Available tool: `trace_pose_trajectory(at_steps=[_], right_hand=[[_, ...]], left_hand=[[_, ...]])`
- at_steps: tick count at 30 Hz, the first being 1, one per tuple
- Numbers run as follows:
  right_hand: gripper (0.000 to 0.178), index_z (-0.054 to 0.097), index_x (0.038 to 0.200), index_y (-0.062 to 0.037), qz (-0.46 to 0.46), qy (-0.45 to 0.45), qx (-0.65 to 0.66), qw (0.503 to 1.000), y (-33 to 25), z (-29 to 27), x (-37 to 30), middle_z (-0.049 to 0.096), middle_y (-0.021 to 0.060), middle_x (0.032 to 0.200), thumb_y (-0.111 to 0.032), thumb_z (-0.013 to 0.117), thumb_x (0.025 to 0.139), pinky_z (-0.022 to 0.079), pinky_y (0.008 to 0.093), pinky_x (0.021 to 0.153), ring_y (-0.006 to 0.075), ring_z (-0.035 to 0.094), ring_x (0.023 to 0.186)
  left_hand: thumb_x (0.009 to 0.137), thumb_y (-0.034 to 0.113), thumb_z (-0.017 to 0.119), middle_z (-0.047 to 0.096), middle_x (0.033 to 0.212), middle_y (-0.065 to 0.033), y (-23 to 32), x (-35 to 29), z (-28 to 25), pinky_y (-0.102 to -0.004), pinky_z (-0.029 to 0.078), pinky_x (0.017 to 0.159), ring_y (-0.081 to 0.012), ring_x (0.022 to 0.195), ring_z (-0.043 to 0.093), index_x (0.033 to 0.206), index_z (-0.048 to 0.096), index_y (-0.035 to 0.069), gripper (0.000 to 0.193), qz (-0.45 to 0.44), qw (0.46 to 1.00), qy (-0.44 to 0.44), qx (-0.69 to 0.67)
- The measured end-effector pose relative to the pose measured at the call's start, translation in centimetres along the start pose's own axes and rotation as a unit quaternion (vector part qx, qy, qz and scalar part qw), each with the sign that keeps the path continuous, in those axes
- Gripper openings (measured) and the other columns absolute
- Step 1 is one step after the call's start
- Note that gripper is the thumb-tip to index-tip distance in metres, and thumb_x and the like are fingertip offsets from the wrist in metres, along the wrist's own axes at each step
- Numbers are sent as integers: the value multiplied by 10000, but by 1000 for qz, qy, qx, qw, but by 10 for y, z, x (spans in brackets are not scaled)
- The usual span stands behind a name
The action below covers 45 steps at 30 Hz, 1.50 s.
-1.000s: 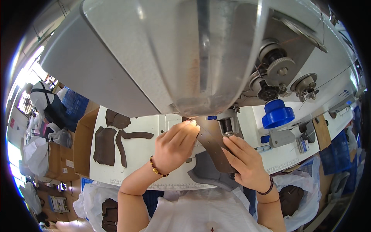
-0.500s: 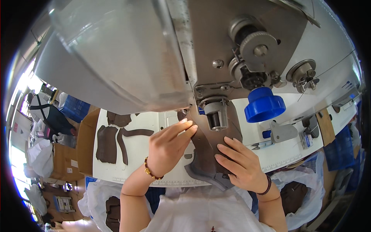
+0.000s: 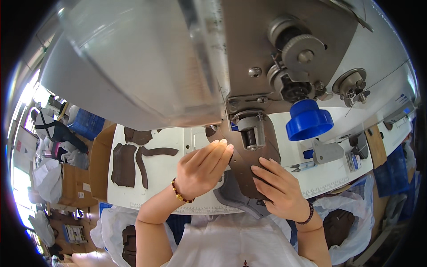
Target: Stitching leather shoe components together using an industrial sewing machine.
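Observation:
A brown leather-like piece (image 3: 249, 167) lies under the sewing machine head (image 3: 251, 133). A curved grey piece (image 3: 233, 193) shows beside and below its near end. My left hand (image 3: 200, 168) is at the brown piece's left edge, its fingers pressed together and the tips on that edge. The left thumb is hidden beneath the fingers. My right hand (image 3: 280, 184) rests on the piece's right near side, fingers stretched out and slightly apart. The stitching point is hidden behind the machine head.
Cut brown pieces (image 3: 123, 164) lie on the white table (image 3: 167, 175) at left. A blue knob (image 3: 309, 121) projects from the machine. At right are a grey metal plate (image 3: 328, 152) and tweezers (image 3: 303, 167). Plastic-lined bins (image 3: 351, 231) flank my lap. Another person (image 3: 55, 129) is far left.
My left hand has shifted slightly right and its fingers have come together. The brown piece's left edge has moved inward, and more of the grey piece shows. My right hand has barely moved.

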State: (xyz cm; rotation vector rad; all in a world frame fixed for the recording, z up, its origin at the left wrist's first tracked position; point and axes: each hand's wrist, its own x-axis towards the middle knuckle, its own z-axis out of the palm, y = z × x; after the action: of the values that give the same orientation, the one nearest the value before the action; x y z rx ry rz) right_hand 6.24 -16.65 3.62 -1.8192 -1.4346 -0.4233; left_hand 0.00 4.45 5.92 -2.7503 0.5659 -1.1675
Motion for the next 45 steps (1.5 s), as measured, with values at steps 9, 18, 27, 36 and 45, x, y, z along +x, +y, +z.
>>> trace_pose_trajectory(at_steps=[9,18,27,36,45], right_hand=[[280,621,938,-13,7,-20,59,998,0,-9,-7,597,135,1125,62,625,668,411,470,969,325,525,1137],[232,647,889,-17,1,-15,59,998,8,-4,-6,609,123,1115,44,651,665,417,450,967,308,544,1119],[233,647,897,-16,-2,-16,20,1000,-2,2,-4,608,132,1108,23,655,668,419,442,961,302,546,1116],[288,624,954,10,5,11,-42,999,-34,26,-2,594,189,1101,-33,676,674,446,478,891,353,558,1069],[367,614,1057,-6,40,-6,-96,995,-52,44,2,562,197,1161,-129,654,714,417,473,923,346,522,1117]], left_hand=[[674,17,621,634,884,-42,4,0,2,-219,518,595,-146,821,632,914,657,24,243,-18,1000,12,1],[666,8,603,628,910,-47,4,-1,7,-216,518,591,-149,828,634,920,654,20,259,-31,999,21,6],[662,6,600,641,905,-54,-2,-2,7,-222,526,601,-162,851,639,904,656,29,249,-39,999,28,-11],[648,37,634,647,900,-41,-18,-8,6,-219,512,529,-153,790,651,884,660,48,238,-31,999,13,-40],[626,23,628,650,896,-35,-36,-9,9,-241,486,495,-140,666,625,899,663,49,277,0,993,36,-115]])
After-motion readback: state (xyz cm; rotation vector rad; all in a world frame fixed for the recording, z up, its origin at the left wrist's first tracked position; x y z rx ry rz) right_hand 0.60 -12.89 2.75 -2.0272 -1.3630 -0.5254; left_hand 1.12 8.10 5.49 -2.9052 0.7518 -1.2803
